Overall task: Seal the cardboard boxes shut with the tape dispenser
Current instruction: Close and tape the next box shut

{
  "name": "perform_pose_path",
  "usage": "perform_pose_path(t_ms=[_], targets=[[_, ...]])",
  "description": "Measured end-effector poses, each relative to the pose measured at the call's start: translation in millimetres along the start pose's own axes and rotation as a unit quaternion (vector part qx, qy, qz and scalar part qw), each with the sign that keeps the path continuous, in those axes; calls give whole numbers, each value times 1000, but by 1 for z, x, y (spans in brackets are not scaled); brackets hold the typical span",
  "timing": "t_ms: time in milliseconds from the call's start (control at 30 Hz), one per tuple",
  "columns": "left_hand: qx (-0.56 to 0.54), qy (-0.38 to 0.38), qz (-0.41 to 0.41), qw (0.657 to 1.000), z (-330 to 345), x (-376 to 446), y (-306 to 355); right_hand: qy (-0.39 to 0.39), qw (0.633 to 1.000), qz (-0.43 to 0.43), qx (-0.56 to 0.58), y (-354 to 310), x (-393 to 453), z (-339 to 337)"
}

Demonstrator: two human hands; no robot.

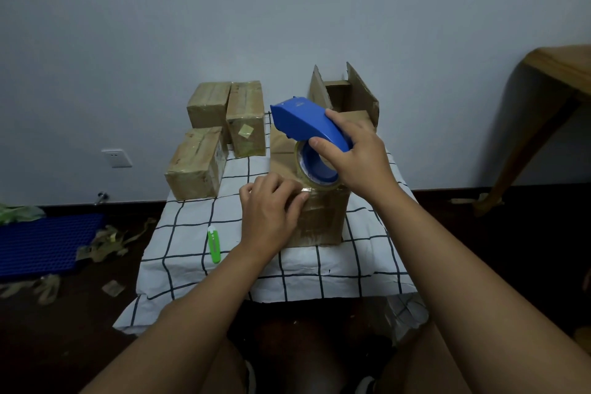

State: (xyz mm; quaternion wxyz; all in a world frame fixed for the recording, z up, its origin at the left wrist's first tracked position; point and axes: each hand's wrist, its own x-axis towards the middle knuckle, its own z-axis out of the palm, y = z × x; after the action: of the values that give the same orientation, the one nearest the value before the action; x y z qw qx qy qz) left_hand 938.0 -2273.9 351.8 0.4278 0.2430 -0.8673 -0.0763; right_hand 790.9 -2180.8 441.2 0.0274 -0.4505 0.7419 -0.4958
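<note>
I think I am about halfway through; three small boxes (220, 134) sit at the back left of the checked cloth (319, 269), and they look shiny with tape all over, so I guess those are done; one open box (348, 96) stands at the back right with its flaps sticking up, so that one is left to do; the box (319, 217) I am working on is right in front of me, in the middle of the cloth; its top looks shut, and old tape marks show on its brown front; my right hand (358, 153) is wrapped tight around the blue tape dispenser (307, 125), which rests on top of this box with the clear tape roll (307, 174) under it; my left hand (271, 208) is bent over the near top edge, with its fingers (297, 201) pressing the loose end of the tape down onto the cardboard; a green cutter (213, 245) lies on the cloth just beside my left wrist.
</note>
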Motion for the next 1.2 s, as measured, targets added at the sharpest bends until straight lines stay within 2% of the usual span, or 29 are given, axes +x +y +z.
perform_pose_path(t_ms=[267,367,533,933,1067,1200], targets=[[-33,-1,-16,999,0,-1,-1,11,1000,-1,15,3,-3,2],[-94,-18,-23,995,-4,-1,-6,6,1000,-3,12,2,-3,-1],[-145,15,-68,987,-10,-4,-18,0,1000,-2,18,1,-6,-2],[-164,4,-65,984,-9,-6,-27,-3,998,-29,49,-11,-9,23],[-211,1,-116,971,-10,-12,-25,2,999,-22,48,-7,-8,23],[-199,79,-130,968,-6,-25,-19,6,999,-21,46,-4,-8,25]])
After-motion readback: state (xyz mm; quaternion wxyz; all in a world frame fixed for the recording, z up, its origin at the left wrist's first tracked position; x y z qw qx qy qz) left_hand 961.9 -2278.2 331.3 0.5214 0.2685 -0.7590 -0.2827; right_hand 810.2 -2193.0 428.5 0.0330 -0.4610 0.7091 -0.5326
